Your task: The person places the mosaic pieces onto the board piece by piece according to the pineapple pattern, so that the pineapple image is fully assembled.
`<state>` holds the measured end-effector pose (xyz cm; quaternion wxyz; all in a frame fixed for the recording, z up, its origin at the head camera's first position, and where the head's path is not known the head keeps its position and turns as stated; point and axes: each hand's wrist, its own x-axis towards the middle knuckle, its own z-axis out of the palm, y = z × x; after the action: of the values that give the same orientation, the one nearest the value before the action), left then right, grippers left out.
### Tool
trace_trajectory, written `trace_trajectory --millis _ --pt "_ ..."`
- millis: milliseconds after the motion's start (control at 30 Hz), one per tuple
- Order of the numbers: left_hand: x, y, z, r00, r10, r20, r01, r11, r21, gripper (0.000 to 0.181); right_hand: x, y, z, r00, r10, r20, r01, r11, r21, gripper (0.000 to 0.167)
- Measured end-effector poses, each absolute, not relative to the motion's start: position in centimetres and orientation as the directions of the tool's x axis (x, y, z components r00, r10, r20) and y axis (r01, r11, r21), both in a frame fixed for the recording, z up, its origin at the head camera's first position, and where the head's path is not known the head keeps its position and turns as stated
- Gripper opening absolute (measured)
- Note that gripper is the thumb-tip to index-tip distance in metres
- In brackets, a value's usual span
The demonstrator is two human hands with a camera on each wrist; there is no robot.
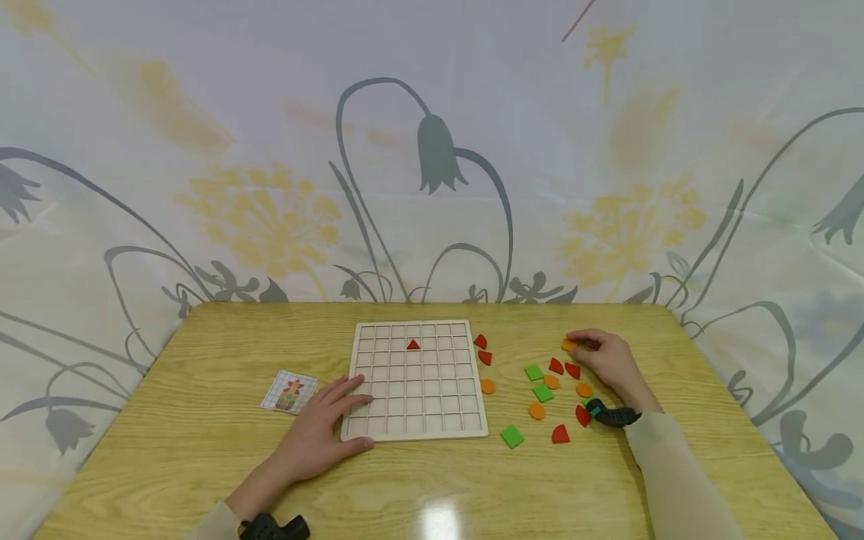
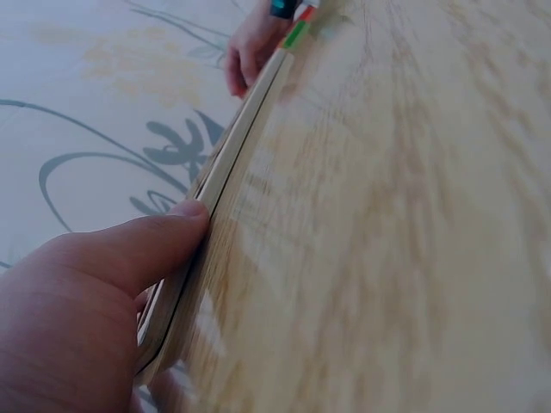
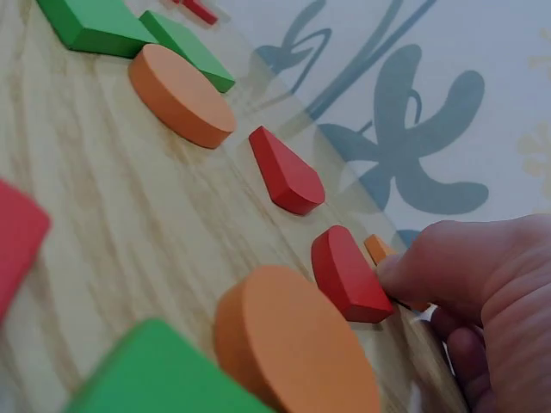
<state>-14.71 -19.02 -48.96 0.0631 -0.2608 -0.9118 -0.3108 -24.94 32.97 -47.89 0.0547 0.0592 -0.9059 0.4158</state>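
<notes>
A pale grid board (image 1: 424, 437) lies on the wooden table, one red triangle (image 1: 413, 345) in an upper cell. My left hand (image 1: 320, 431) rests on the board's left side, fingers spread over the grid, thumb along the front-left corner; in the left wrist view the thumb (image 2: 159, 241) touches the board's edge (image 2: 232, 148). To the right, my right hand (image 1: 610, 366) pinches an orange round piece (image 1: 568, 344) between thumb and fingers. That orange piece (image 3: 376, 248) is mostly hidden behind the thumb in the right wrist view, just beyond a red piece (image 3: 349, 280).
Several loose green squares (image 1: 512, 436), orange discs (image 1: 536, 411) and red quarter-round pieces (image 1: 560, 434) are scattered between the board and my right forearm. Left of the board lies a small picture card (image 1: 289, 391). A flower-patterned cloth (image 1: 432, 225) hangs behind the table.
</notes>
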Motion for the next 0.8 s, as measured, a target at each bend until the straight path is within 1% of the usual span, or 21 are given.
trace_trajectory --millis 233,400,533,600,800 --pt "-14.7 -19.1 -49.1 -0.851 0.441 0.285 0.524 0.673 0.522 0.062 -24.8 32.8 -47.8 -0.981 -0.067 0.184 -0.185 0.624 -0.759 0.036" --pt "-14.7 -19.1 -49.1 -0.853 0.442 0.277 0.519 0.675 0.524 0.061 -24.9 31.3 -47.5 -0.983 -0.111 0.146 -0.184 0.567 -0.803 0.037" --pt "-14.8 -19.0 -49.0 -0.852 0.441 0.281 0.521 0.675 0.522 0.061 -25.1 29.2 -47.1 -0.976 -0.144 0.161 -0.214 0.553 -0.805 0.034" --pt "-14.7 -18.9 -49.0 -0.854 0.439 0.278 0.518 0.674 0.527 0.061 -25.2 27.9 -46.8 -0.969 -0.162 0.187 -0.247 0.574 -0.781 0.03" --pt "-14.6 -19.0 -48.8 -0.852 0.441 0.282 0.522 0.67 0.528 0.061 -25.5 22.5 -45.9 -0.949 -0.229 0.215 -0.311 0.574 -0.758 0.021"
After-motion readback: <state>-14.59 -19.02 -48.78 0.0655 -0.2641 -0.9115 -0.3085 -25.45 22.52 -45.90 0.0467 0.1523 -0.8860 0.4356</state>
